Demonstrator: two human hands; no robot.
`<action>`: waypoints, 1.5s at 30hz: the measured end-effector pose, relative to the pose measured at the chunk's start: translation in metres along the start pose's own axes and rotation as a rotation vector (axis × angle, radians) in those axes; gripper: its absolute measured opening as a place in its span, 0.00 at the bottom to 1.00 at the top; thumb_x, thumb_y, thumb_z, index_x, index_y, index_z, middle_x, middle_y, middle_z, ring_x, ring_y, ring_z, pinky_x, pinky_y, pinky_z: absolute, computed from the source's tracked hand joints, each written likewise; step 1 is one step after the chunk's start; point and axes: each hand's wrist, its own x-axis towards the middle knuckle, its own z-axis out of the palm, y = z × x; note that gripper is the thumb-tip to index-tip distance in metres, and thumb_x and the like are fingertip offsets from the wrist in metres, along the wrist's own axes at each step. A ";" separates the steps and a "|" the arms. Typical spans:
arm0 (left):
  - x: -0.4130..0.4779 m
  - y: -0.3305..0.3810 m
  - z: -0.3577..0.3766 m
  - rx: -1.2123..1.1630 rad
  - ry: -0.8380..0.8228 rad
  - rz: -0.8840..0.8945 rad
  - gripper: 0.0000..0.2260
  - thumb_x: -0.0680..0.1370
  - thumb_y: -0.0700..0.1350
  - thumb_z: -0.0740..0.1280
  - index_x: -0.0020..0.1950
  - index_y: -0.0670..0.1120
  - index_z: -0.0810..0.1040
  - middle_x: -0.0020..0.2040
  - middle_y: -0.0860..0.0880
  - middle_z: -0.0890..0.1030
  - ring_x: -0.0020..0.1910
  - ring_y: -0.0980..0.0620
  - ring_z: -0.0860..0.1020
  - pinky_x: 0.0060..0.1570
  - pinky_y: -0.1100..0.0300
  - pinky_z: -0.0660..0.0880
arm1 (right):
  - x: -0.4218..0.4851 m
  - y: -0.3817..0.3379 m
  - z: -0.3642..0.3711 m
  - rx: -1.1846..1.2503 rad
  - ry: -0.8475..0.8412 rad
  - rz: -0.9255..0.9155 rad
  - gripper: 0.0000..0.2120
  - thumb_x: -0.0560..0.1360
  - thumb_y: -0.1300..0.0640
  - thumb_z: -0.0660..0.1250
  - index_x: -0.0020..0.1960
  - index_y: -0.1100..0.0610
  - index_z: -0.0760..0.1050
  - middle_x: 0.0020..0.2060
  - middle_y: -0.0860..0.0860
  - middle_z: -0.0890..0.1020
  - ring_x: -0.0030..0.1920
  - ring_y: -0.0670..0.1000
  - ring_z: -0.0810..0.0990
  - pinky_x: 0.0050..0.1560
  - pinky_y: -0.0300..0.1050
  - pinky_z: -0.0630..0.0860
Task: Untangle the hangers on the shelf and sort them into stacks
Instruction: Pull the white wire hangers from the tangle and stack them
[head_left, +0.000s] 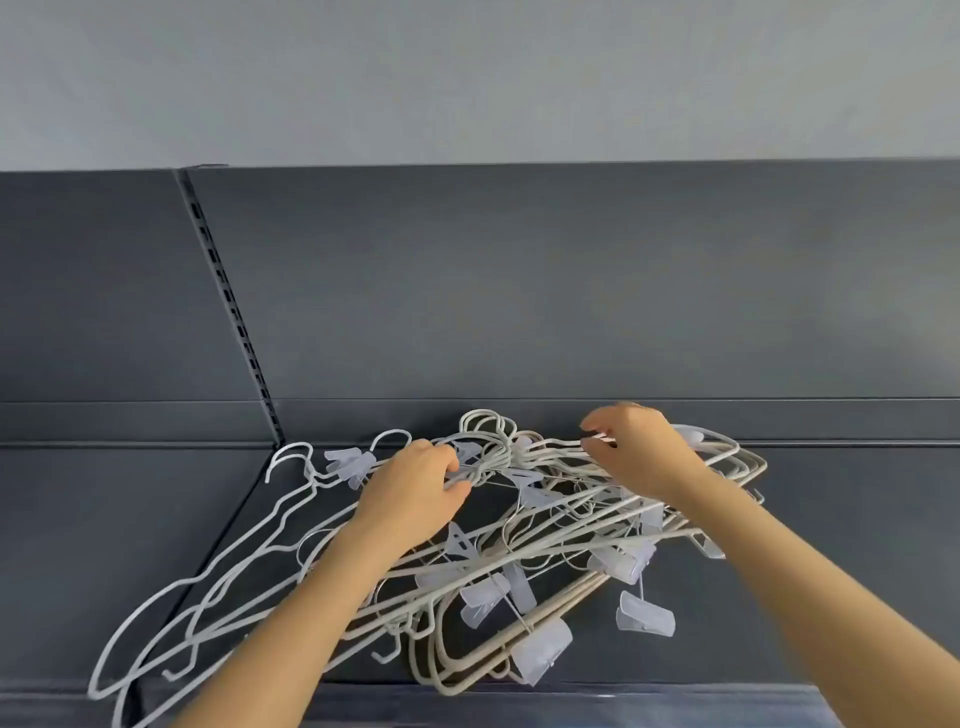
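We are curling the fingers of our left hand round the knot of hooks at the back of the pile, while our right hand is pinching a few wire shoulders between thumb and fingertips. The hangers are lying in one tangle on the shelf, with clips caught among the wires. No stack is showing, so we are judging this to be the start of the untangling. Next we are likely needing to steady the knot and draw one hanger out sideways, minding the clips. The thinner hangers at left are reaching the front edge, seemingly past it, and could slip off. Shelf surface is showing right of the pile for stacks, and the back panel is closing off the rear.
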 end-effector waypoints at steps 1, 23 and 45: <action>0.002 -0.001 0.001 0.032 -0.043 -0.013 0.15 0.79 0.52 0.63 0.62 0.49 0.75 0.58 0.50 0.76 0.51 0.51 0.77 0.46 0.58 0.73 | 0.004 0.003 0.000 -0.050 -0.054 0.025 0.15 0.78 0.55 0.62 0.62 0.57 0.75 0.57 0.55 0.79 0.55 0.55 0.78 0.55 0.46 0.75; -0.005 -0.011 0.006 0.058 -0.104 -0.048 0.06 0.78 0.35 0.54 0.46 0.44 0.68 0.45 0.48 0.78 0.38 0.48 0.74 0.30 0.57 0.66 | 0.006 0.029 0.017 -0.228 -0.169 -0.011 0.29 0.75 0.50 0.66 0.73 0.53 0.62 0.67 0.54 0.70 0.67 0.58 0.67 0.67 0.53 0.67; 0.018 -0.019 -0.030 -0.049 0.183 0.087 0.06 0.81 0.42 0.56 0.47 0.49 0.70 0.39 0.56 0.73 0.35 0.56 0.71 0.34 0.59 0.67 | -0.019 0.016 -0.049 -0.268 -0.148 -0.188 0.45 0.67 0.27 0.57 0.76 0.47 0.49 0.63 0.47 0.70 0.60 0.50 0.72 0.66 0.50 0.62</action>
